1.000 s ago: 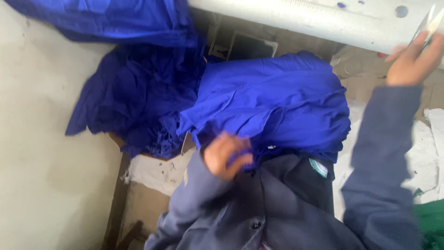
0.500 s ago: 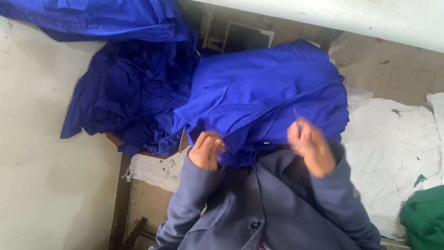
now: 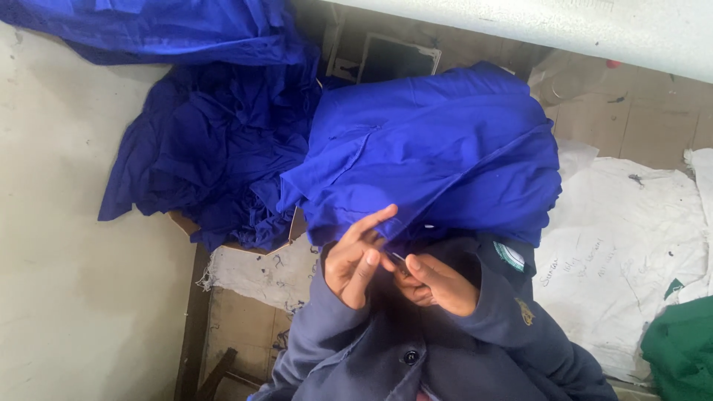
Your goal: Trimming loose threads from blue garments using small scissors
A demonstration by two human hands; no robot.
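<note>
Biggest first: pale bare surface [image 3: 67,260] down the whole left side; long white table edge [image 3: 594,30] across far right.

Heap of blue cloth [image 3: 208,163] far left, crumpled, spilling toward near side. Just right of it, touching, blue garment [image 3: 438,156] draped over the lap, centre of scene, near hem hanging right at the hands.

White sheet [image 3: 631,238] spread flat on right, marked w/ scribbles. Green cloth [image 3: 683,349] bunched at near right corner. Dark jacket [image 3: 356,356] at near centre, both sleeves raised toward the hem, button [image 3: 409,357] showing low down.

L hand [image 3: 356,260]: fingers long, loosely spread, tips up against the garment's near hem. Cannot tell whether pinching cloth or only resting on it.

R hand [image 3: 438,286]: fingers curled narrow, tips pinched on a small thin thing [image 3: 398,257] btwn the two hands, right at the hem. Too small to tell what kind.

Step in hand, as a judgement: close fingertip work on one spot of the near hem, L hand steadying cloth, R hand working the thin thing against it. Rest of garment lying slack, untouched.

Next move, judged from this: calls for hem kept taut and steady under L fingertips, R pinch kept tight, both hands close together. Risk: cloth slipping off the lap, or the thin thing lost in dark folds below.
</note>
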